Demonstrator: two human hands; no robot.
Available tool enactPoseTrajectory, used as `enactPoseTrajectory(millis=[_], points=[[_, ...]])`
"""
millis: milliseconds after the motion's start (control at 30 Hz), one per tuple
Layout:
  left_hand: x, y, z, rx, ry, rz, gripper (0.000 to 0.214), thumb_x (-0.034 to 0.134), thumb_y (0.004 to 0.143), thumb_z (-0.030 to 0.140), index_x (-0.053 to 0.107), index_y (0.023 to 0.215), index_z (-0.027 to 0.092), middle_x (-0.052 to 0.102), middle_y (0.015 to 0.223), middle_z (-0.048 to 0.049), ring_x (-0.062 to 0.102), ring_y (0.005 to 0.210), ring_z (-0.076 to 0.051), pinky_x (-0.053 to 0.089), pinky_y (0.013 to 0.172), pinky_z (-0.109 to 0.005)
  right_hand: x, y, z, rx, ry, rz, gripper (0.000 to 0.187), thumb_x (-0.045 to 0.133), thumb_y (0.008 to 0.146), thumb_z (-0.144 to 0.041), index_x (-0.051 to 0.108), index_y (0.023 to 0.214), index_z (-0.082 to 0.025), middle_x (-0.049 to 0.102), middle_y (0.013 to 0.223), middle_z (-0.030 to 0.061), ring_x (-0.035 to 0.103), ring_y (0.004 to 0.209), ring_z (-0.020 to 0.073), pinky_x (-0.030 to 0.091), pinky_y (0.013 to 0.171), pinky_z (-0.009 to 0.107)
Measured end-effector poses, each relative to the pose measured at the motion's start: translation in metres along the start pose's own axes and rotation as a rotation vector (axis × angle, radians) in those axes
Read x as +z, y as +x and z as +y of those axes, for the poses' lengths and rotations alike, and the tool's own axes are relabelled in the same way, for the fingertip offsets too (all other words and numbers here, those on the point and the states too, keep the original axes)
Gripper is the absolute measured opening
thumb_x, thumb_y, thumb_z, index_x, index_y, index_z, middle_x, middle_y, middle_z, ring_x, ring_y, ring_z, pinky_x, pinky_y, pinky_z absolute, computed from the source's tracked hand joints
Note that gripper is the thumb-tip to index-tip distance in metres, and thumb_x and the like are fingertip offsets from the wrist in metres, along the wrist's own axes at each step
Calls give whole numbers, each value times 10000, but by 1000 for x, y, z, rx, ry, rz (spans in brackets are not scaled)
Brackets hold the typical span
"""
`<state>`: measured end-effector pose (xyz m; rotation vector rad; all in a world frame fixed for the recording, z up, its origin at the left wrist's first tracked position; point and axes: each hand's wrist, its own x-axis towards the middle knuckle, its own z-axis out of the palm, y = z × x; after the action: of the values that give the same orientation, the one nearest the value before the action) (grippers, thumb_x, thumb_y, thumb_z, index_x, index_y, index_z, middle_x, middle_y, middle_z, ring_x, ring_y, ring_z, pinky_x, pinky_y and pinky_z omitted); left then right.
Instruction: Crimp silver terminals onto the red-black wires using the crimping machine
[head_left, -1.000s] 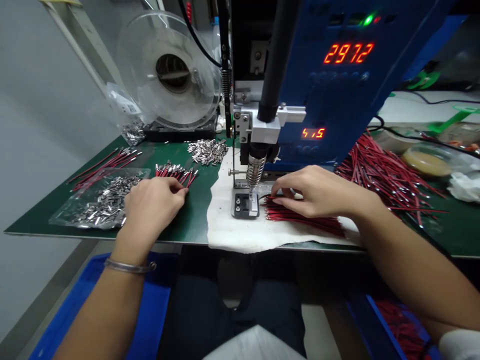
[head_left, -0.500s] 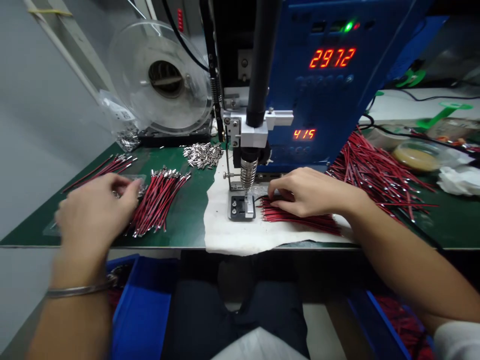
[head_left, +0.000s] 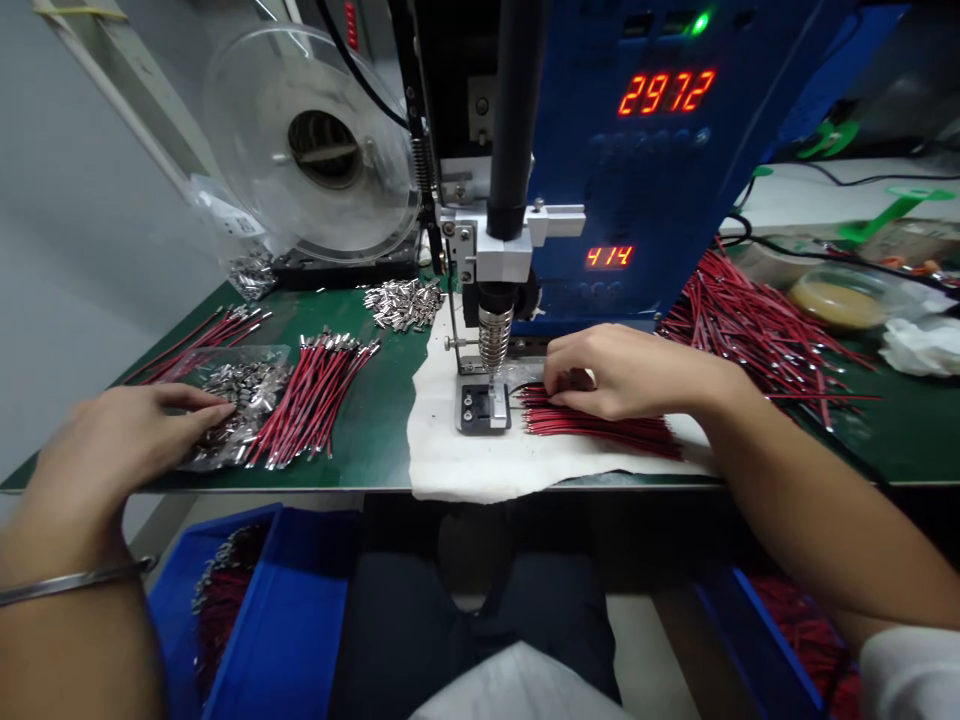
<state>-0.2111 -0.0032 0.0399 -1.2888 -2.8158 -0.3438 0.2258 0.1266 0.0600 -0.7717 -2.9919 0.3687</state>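
Note:
My left hand point(head_left: 139, 430) reaches in from the left. Its thumb and forefinger meet over small metal terminals point(head_left: 244, 385) in a clear plastic bag point(head_left: 206, 462); whatever is between the fingertips is too small to make out. Beside the bag lies a bundle of red wires point(head_left: 311, 400) with metal ends. My right hand point(head_left: 626, 372) rests with curled fingers on a row of red-and-black wires point(head_left: 600, 430), pinching at their upper side. Left of that row, a small black fixture with a light block point(head_left: 486, 408) sits under the spring-wrapped tip of a soldering machine point(head_left: 495, 340).
The machine's blue housing point(head_left: 630, 180) shows red digits. A pile of metal pieces point(head_left: 405, 304) and a clear reel point(head_left: 315, 150) stand behind. More red wires point(head_left: 735, 320) heap at right. Blue bins point(head_left: 292, 600) sit below the table edge. White paper point(head_left: 457, 470) lies under the fixture.
My left hand has moved left and down, uncovering the terminals in the bag. My right hand stays at the wire row. The lower display went from 415 to 414.

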Motion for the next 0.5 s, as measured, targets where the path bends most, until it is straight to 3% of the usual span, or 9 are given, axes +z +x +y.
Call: enactPoseTrajectory(millis=[133, 233, 300, 367, 467, 500], points=[[-10, -28, 20, -57, -115, 240, 328, 691, 680, 553, 599, 569, 258, 368, 342, 16, 359, 465, -148, 198, 513, -260, -3, -3, 2, 18, 48, 25, 149, 549, 798, -200, 681, 861, -225, 690, 813, -10, 602, 686, 132, 401, 629, 237], [-15, -50, 47, 47, -455, 346, 224, 685, 746, 450, 697, 783, 230, 590, 581, 11, 474, 574, -134, 320, 542, -249, -4, -3, 1, -64, 163, 43, 194, 532, 833, -179, 678, 958, -209, 702, 899, 5, 627, 777, 132, 441, 688, 237], [-13, -67, 71, 111, -762, 304, 304, 680, 757, 459, 722, 949, 227, 687, 803, -14, 520, 637, -138, 371, 548, -251, -4, -2, -1, -133, 241, 48, 201, 513, 869, -190, 665, 1000, -185, 694, 955, 31, 628, 844, 140, 462, 744, 250], [-5, -84, 98, 168, -863, 282, 319, 680, 758, 460, 745, 955, 218, 675, 769, -26, 432, 555, -104, 290, 462, -225, -3, 1, -3, -173, 293, 52, 193, 493, 899, -222, 649, 1000, -167, 682, 968, 53, 622, 867, 149, 472, 765, 268], [14, -106, 138, 251, -1196, -15, 305, 643, 799, 436, 729, 995, 218, 633, 773, -18, 321, 468, -57, 225, 407, -220, 1, 5, -5, -165, 316, 100, 185, 486, 917, -257, 624, 976, -150, 668, 949, 63, 615, 833, 145, 475, 739, 265], [22, -111, 151, 265, -1287, -30, 302, 629, 808, 437, 724, 977, 206, 615, 754, -19, 304, 445, -49, 207, 387, -220, 3, 7, -6, -152, 316, 125, 183, 485, 919, -261, 617, 971, -145, 665, 939, 63, 612, 815, 140, 474, 727, 259]])
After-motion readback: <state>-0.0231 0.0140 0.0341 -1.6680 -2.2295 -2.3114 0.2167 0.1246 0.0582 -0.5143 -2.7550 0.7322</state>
